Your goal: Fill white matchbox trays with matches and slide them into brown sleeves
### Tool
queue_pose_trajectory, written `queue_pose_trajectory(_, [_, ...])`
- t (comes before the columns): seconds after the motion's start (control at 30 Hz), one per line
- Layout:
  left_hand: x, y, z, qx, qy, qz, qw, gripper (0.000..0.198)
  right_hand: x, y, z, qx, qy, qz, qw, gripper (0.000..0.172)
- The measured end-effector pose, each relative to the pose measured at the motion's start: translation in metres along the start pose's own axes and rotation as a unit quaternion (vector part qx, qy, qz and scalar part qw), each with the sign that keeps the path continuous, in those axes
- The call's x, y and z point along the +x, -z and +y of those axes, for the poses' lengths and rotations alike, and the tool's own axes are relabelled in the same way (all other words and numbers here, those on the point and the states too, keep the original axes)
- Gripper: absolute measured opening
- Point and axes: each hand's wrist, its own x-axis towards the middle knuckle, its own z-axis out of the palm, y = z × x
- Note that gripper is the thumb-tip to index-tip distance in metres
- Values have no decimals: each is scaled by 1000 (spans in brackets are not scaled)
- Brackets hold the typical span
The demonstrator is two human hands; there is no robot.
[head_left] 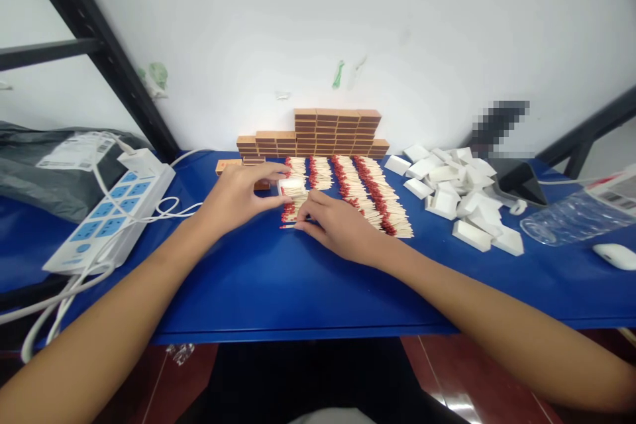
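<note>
My left hand (pixel 242 189) is closed round a small white matchbox tray (pixel 291 183), thumb on the near side and fingers on the far side. Some matches appear to lie in the tray. Just to the right and nearer to me, my right hand (pixel 338 222) pinches a single match (pixel 288 226) by its plain end, the red head pointing left. Beneath and behind both hands, red-headed matches (pixel 368 192) lie in several rows on the blue table (pixel 298 291). My hands hide part of the leftmost row.
Brown matchboxes (pixel 338 132) are stacked along the wall. At the right lies a heap of white trays (pixel 462 189), then a dark phone-like device (pixel 521 182), a clear plastic bottle (pixel 576 215) and a white mouse (pixel 615 256). A power strip (pixel 112 218) with cables stands left.
</note>
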Motion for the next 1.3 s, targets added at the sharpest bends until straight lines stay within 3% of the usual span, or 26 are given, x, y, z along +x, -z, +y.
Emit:
queue_pose_trajectory(0.23, [-1,-1,0,-10,9,-2,1000,41,4,-11,-4,-15,-11,3,1000,9])
queue_pose_trajectory(0.43, [-1,-1,-2,-26,9,-9,1000,42,4,-1,-3,1,-15,-26,1000,11])
queue_pose_trajectory(0.5, [-1,0,-1,-35,9,-18,999,42,3,7,-1,10,-10,-1,1000,9])
queue_pose_trajectory(0.67, [-3,-5,6,-83,3,-34,996,49,7,18,9,-22,-28,138,990,8])
queue_pose_trajectory(0.93, [-3,-5,3,-82,25,-12,996,49,10,16,11,-14,6,176,984,9])
queue_pose_trajectory(1.13, [-1,3,-4,-35,27,22,999,46,3,11,14,-12,41,43,998,5])
queue_pose_trajectory(1.3, [0,1,-2,-40,35,6,999,44,2,4,14,-32,21,12,999,6])
